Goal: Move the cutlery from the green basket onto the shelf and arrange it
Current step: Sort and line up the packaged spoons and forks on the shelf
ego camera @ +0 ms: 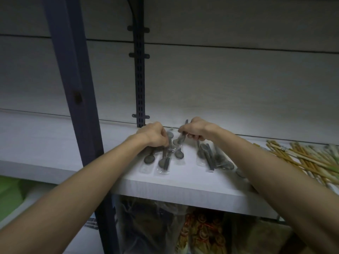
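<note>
My right hand (194, 129) was curled shut around a spoon pack (181, 138), a dark spoon in a clear wrapper. The pack stood tilted, with its top end poking up past my knuckles and its low end near the shelf (165, 187). My left hand (156, 134) was curled down too, with its fingertips (166, 143) pinched on the top of another wrapped spoon (164, 161) that lay flat on the shelf. Both grips were closed, and my hands were just beside each other.

Under my left hand, more wrapped spoons (149, 159) lay side by side, bowls toward me. To the right of them was a small pile of spoon packs (211, 158), some lying across each other. My right arm crossed over the edge of that pile.

Farther right, well apart from the spoons, a big heap of chopsticks (308, 158) lay on the same white shelf. Some were brown and some were pale.

A dark metal post (73, 85) stood at the left, and a slotted rail (139, 79) ran up the back wall. At the far left, lower down, I could see a bit of something green (11, 191), too blurry to tell if it was the basket. Under the shelf were clear bags (165, 226) of goods.
</note>
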Available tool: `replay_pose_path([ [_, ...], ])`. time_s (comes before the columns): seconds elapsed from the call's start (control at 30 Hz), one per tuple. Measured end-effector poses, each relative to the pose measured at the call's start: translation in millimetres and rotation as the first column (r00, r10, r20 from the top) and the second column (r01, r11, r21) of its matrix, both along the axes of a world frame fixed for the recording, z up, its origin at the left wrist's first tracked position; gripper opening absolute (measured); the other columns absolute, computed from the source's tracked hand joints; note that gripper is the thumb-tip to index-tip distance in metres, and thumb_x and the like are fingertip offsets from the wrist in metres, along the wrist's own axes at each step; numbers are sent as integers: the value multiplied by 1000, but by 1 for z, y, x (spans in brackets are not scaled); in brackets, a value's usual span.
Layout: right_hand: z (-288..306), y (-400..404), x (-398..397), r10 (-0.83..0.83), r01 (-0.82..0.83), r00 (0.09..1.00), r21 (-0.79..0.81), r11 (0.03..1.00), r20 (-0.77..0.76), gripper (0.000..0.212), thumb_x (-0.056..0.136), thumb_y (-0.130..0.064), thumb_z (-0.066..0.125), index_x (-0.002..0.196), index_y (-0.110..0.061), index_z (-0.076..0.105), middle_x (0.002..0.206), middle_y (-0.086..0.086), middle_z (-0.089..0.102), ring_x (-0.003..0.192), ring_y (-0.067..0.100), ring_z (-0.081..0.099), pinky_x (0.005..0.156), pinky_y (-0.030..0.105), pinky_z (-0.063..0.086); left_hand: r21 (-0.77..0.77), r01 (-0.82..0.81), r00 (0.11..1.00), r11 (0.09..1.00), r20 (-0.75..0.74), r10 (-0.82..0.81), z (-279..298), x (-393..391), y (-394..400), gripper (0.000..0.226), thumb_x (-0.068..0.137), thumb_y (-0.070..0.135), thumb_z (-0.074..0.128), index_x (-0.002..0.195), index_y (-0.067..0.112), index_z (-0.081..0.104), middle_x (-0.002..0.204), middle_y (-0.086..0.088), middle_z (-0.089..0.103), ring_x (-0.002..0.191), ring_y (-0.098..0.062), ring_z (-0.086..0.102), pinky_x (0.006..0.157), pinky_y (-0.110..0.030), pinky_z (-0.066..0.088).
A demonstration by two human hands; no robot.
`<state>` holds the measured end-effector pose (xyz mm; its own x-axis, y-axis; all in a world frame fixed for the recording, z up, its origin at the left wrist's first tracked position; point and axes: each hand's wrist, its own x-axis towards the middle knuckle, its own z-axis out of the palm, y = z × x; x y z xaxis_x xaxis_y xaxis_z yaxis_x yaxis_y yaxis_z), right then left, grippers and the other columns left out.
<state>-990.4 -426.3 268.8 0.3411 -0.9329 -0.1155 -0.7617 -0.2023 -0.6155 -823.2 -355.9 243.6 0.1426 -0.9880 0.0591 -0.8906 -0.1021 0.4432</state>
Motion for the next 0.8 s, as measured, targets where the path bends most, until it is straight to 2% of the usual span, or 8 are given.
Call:
replay_pose_path([
  [0.13,-9,1,13,-17,-8,972,-103,995,-233,39,81,-47,74,67,-13,61,61,3,60,53,19,53,53,25,40,-8,-17,1000,1000,6,17,-3,1,0,9,71,29,79,79,28,79,88,8,76,91,-16,69,90,-38,57],
  [0.2,-13,2,18,-8,-12,956,-67,998,-293,36,81,-43,73,66,-13,60,58,3,59,51,21,51,53,25,39,-16,-34,999,999,19,35,-3,1,-1,12,71,30,80,83,28,78,92,7,75,94,-17,68,91,-38,56],
  [0.3,-5,3,14,16,-8,968,32,999,-252,30,84,-27,65,59,-14,54,49,3,45,40,19,34,43,19,27,-31,-52,998,998,26,53,-4,0,0,13,74,28,81,86,27,77,95,7,75,96,-18,68,92,-37,55],
  [0.4,11,4,0,23,-9,988,93,996,-151,31,84,-23,61,56,-16,50,50,1,40,38,15,27,41,15,19,-38,-60,998,997,23,61,-5,-1,0,8,76,27,79,84,26,78,91,7,75,94,-18,68,91,-37,56],
  [0.47,18,9,-6,69,-45,981,133,990,-180,32,85,-27,63,55,-17,52,53,0,42,41,15,27,43,17,18,-36,-63,998,997,21,63,-5,-1,0,7,76,27,78,83,26,78,90,7,75,94,-18,68,91,-37,56],
  [0.6,5,21,-2,104,-50,912,142,989,-398,36,83,-44,73,65,-18,54,49,-1,45,39,15,32,46,20,25,-30,-59,998,998,20,60,-6,0,-1,6,77,26,76,83,26,79,91,8,75,95,-17,68,91,-38,56],
  [0.7,-2,26,2,100,-45,928,159,986,-360,35,85,-42,73,67,-18,54,43,-4,46,35,12,30,44,18,23,-26,-62,998,998,21,62,-6,0,-1,6,79,23,74,82,25,79,91,6,75,95,-18,68,91,-39,56],
  [0.8,-3,31,3,120,-70,931,153,986,-346,30,84,-36,70,63,-18,59,45,-2,47,41,14,33,48,22,25,-34,-79,997,996,7,79,-4,-1,0,11,84,30,73,85,21,80,94,3,75,96,-19,68,90,-38,56],
])
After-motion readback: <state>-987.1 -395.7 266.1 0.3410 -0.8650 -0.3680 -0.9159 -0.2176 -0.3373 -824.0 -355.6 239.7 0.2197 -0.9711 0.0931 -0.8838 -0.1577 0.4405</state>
